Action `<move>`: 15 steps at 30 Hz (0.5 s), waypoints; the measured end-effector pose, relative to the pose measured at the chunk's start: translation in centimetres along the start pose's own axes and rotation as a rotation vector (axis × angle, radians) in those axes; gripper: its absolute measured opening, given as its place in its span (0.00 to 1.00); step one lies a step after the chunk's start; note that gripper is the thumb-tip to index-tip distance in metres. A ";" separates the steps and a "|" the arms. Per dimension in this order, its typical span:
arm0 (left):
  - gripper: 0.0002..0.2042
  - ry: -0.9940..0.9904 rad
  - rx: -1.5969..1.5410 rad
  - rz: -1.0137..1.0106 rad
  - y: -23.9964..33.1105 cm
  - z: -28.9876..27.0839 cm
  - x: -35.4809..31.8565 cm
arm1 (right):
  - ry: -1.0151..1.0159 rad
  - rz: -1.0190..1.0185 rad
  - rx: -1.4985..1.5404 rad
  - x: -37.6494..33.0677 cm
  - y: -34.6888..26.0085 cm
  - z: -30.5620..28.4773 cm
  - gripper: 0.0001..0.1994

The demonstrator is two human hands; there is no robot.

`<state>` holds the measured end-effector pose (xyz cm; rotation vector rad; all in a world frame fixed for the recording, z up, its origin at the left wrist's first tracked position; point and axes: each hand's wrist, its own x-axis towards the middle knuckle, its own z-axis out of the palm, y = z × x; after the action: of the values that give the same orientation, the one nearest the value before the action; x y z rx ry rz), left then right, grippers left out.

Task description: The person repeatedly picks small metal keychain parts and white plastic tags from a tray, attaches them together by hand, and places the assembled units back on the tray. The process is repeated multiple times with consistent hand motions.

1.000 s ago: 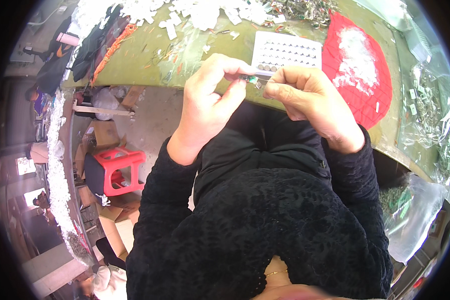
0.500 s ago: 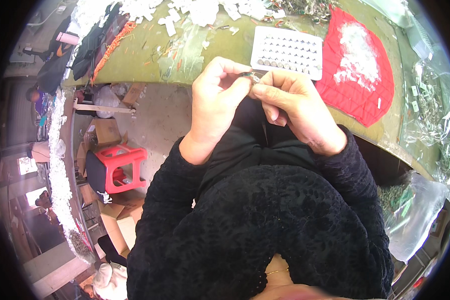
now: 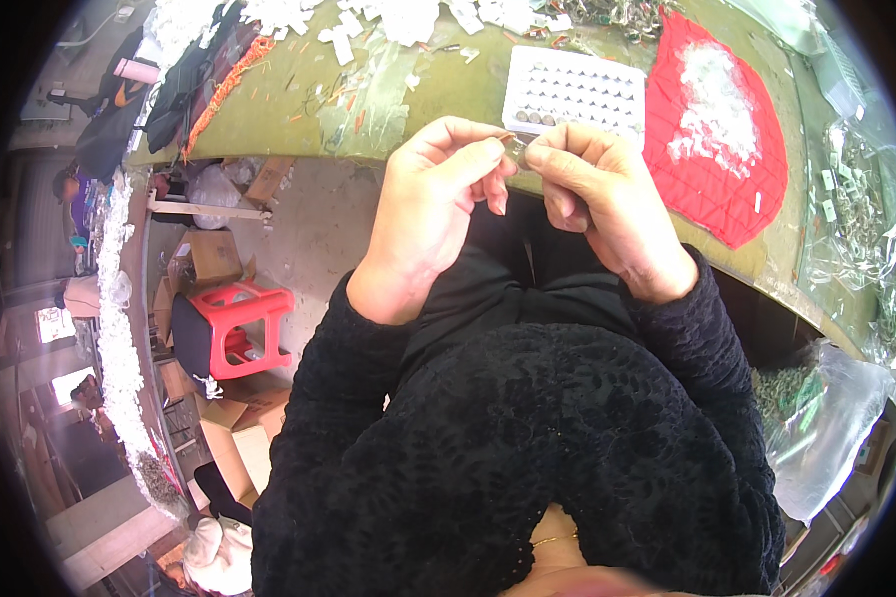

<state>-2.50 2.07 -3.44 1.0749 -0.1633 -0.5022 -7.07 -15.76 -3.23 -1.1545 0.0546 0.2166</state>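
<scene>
My left hand [image 3: 430,204] and my right hand [image 3: 612,199] meet in front of my lap, at the table's near edge. Thumb and forefinger of each are pinched on a small thin part [image 3: 516,145], orange-brown at the left and greyish at the right. Its exact kind is too small to make out, and the fingertips cover much of it. Just beyond lies a white tray [image 3: 577,56] holding rows of small round silvery button cells [image 3: 535,116]. Right of the tray, a red quilted cloth [image 3: 737,214] bears a heap of small clear-white pieces [image 3: 715,109].
White pieces [image 3: 403,22] lie heaped along the green table's [image 3: 269,124] far side. Bundles of wired parts [image 3: 851,204] lie on plastic at the right. A red stool [image 3: 244,323] and cardboard boxes [image 3: 214,257] stand on the floor at left. Another person [image 3: 219,557] shows lower left.
My hands have drawn slightly apart, the right moving a little right. The part between them has turned, its dark green face no longer showing. Tray and cloth look unchanged.
</scene>
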 end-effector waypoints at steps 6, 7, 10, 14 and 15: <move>0.06 -0.005 -0.289 -0.136 -0.7 0.1 0.0 | 0.044 -0.056 -0.015 0.0 0.1 0.2 0.07; 0.06 -0.004 -0.277 -0.111 -0.9 0.2 0.0 | 0.014 -0.065 -0.003 -0.1 0.1 0.2 0.07; 0.05 0.013 -0.149 -0.008 -1.1 0.4 0.0 | -0.042 0.054 0.164 -0.3 -0.1 -0.1 0.07; 0.06 0.001 -0.221 -0.073 -0.8 0.3 0.0 | -0.037 0.023 0.150 -0.3 -0.1 -0.2 0.07; 0.06 -0.018 -0.280 -0.106 -0.7 0.2 0.0 | -0.002 0.003 0.098 -0.2 0.1 -0.1 0.07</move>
<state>-2.84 1.62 -3.96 0.8076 -0.0495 -0.6114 -7.28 -15.85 -3.29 -1.0567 0.0644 0.2156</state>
